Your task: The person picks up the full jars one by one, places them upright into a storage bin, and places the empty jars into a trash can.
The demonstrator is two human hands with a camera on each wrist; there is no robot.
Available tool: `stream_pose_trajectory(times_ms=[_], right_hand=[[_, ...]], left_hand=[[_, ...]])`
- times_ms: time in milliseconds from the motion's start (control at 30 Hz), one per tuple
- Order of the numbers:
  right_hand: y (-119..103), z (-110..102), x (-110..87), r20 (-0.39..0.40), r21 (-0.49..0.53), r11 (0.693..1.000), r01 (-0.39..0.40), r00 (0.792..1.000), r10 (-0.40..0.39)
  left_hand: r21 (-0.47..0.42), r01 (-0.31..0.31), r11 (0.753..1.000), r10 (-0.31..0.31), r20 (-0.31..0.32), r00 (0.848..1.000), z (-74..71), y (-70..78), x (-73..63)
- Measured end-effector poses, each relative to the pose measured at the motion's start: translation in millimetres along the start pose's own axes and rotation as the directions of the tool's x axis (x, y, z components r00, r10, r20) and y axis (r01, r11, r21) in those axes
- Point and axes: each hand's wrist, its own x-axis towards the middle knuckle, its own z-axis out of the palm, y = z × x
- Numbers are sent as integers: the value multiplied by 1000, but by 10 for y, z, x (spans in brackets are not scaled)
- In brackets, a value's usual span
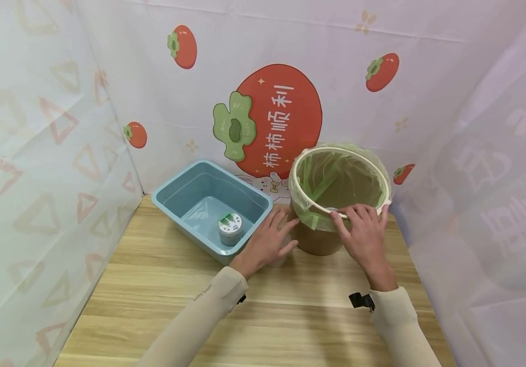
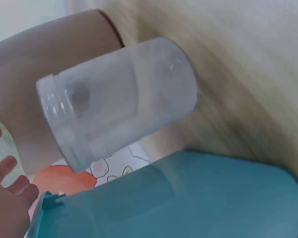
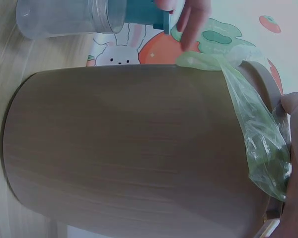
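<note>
A brown trash bin (image 1: 315, 240) stands at the right, lined with a pale green plastic bag (image 3: 260, 139) folded over its edge under a cream ring (image 1: 306, 198). My right hand (image 1: 366, 234) grips the near side of that rim, thumb outside in the right wrist view; the fingertips are partly hidden. Between bin and basin stands a clear plastic jar (image 2: 124, 99) with no lid on it. Over the jar, my left hand (image 1: 265, 239) hovers with spread, relaxed fingers, holding nothing. To its left, a blue basin (image 1: 194, 204) holds a small round tin (image 1: 230, 229).
The wooden table (image 1: 162, 295) extends in front of the bin and basin. Printed cloth walls (image 1: 336, 117) enclose its back and sides, the back one close behind the bin and basin.
</note>
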Motion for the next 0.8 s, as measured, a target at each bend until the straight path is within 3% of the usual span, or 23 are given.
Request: stream_pose_trajectory(times_ms=[233, 800], right_hand=[[11, 6, 1, 16, 1, 1000, -11, 1000, 11], [11, 15, 1, -12, 4, 1000, 0, 1000, 0]], left_hand=[[9, 91, 996, -91, 101, 991, 100, 49, -55], [-25, 85, 996, -82, 112, 990, 384, -56, -209]])
